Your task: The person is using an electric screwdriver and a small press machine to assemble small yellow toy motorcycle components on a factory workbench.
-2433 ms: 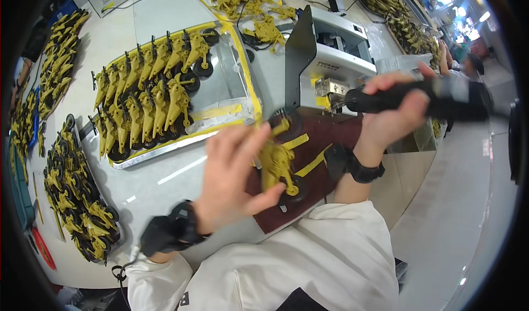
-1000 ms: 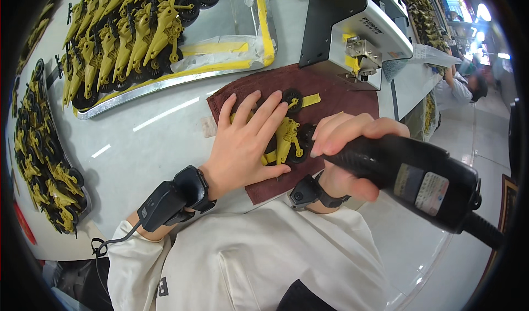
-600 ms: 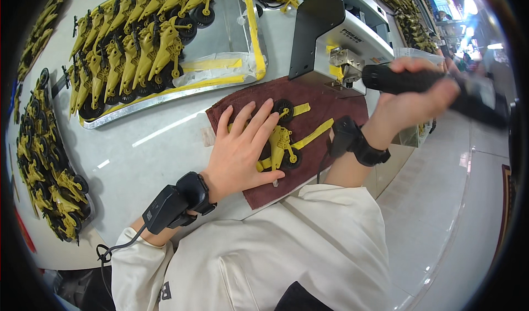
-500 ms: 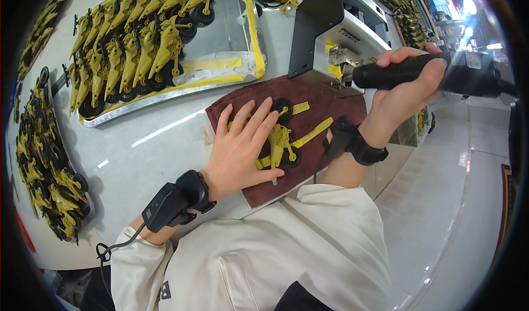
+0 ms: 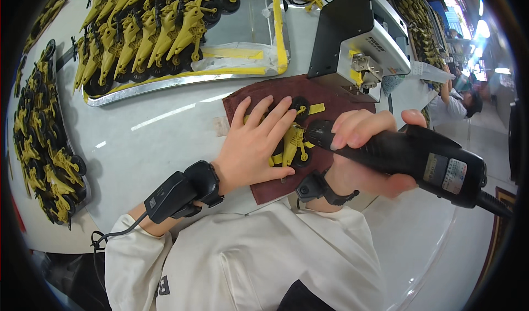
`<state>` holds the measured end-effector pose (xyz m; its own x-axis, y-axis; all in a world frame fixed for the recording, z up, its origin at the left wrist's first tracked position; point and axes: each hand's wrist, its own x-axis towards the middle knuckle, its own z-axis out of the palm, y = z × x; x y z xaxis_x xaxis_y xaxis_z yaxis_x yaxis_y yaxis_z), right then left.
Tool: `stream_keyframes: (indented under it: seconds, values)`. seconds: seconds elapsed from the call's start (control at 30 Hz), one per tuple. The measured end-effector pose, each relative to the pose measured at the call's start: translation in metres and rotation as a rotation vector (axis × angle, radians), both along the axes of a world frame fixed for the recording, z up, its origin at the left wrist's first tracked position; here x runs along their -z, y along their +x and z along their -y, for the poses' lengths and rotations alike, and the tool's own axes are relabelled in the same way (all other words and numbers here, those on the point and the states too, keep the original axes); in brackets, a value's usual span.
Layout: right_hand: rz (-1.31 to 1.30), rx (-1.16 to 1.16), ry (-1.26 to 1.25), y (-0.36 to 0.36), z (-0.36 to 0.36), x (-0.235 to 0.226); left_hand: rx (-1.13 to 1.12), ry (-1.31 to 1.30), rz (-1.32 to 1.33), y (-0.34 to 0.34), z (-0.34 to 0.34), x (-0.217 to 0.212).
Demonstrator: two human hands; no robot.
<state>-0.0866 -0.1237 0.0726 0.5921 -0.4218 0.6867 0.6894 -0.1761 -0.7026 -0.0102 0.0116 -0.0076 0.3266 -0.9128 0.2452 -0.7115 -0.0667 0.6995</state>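
My left hand (image 5: pixel 248 151) lies flat with spread fingers over a yellow toy motorcycle (image 5: pixel 292 145) with black wheels. Part of the motorcycle is hidden beneath the palm. It rests on its side on a dark red cloth (image 5: pixel 264 193), with strips of yellow tape around it. In my right hand (image 5: pixel 358 137) is a black electric screwdriver (image 5: pixel 402 154), its fingers wrapped round the front of the body. The screwdriver's nose points left at the motorcycle's middle, close above it; whether the bit touches cannot be made out.
Behind the cloth stands a black and white screw feeder (image 5: pixel 337 35). Rows of similar motorcycles (image 5: pixel 146 44) fill a metal-edged tray (image 5: pixel 182 85) at the back left. More motorcycles (image 5: pixel 44 140) are packed along the left side. Another person (image 5: pixel 449 104) is far right.
My right hand has brought the screwdriver from the screw feeder down and left to the motorcycle. My left hand still presses on the motorcycle. The whole view has shifted slightly.
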Motion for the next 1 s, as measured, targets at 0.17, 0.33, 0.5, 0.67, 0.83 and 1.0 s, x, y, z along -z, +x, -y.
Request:
stream_keyframes:
  seconds: [0.17,0.33,0.5,0.67,0.83,1.0]
  values:
    - [-0.050,-0.020,0.058,0.008,-0.001,0.012,-0.012,0.006,0.002,0.001,-0.001,0.000]
    - [-0.090,-0.059,0.037,0.006,0.005,0.016,0.005,0.005,-0.011,0.000,0.000,0.000]
    - [-0.217,-0.111,-0.153,0.015,0.007,0.012,0.012,0.011,-0.011,0.002,0.002,0.000]
    - [-0.253,0.108,-0.182,0.004,-0.002,0.004,0.000,0.038,-0.001,0.003,-0.001,0.001]
    - [0.038,0.622,-0.026,-0.008,0.042,-0.051,0.017,0.029,0.012,0.002,0.003,-0.004]
    - [0.019,0.908,-0.052,0.015,0.088,-0.060,0.015,0.053,0.025,0.001,0.002,-0.004]
